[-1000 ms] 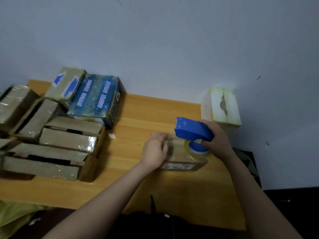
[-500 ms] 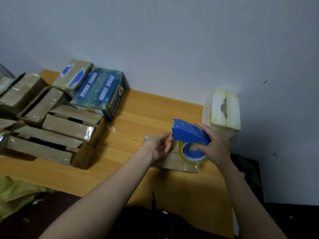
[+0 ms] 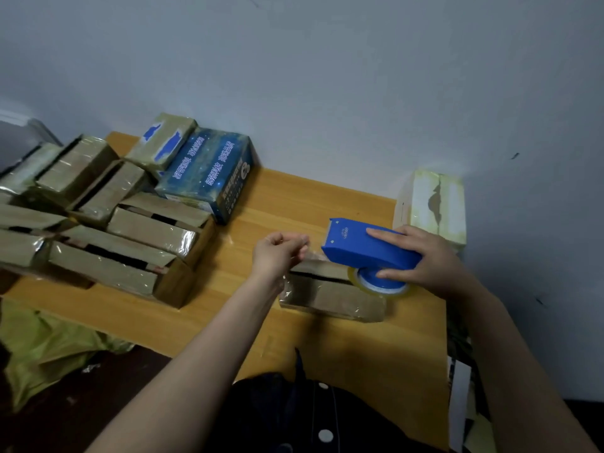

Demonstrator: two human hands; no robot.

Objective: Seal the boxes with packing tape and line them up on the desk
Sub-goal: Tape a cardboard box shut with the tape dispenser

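A small brown cardboard box [image 3: 330, 294] lies on the wooden desk [image 3: 294, 204] in front of me, its flaps meeting at a dark seam. My right hand [image 3: 428, 259] grips the blue tape dispenser [image 3: 366, 248] with its clear tape roll [image 3: 380, 284] over the box's right end. My left hand [image 3: 277, 253] pinches the free end of the clear tape, lifted just left of the dispenser above the box's left end. A pile of taped brown boxes [image 3: 124, 243] sits at the desk's left.
A blue printed box [image 3: 209, 171] leans against the wall behind the pile, with a smaller box [image 3: 161, 142] on it. A pale yellowish box [image 3: 434, 204] stands at the back right by the wall. A yellow-green bag [image 3: 45, 348] lies below the desk's left edge.
My left hand has lifted off the box and now pinches the tape end, pulled left from the dispenser. The dispenser has stayed over the box's right end.
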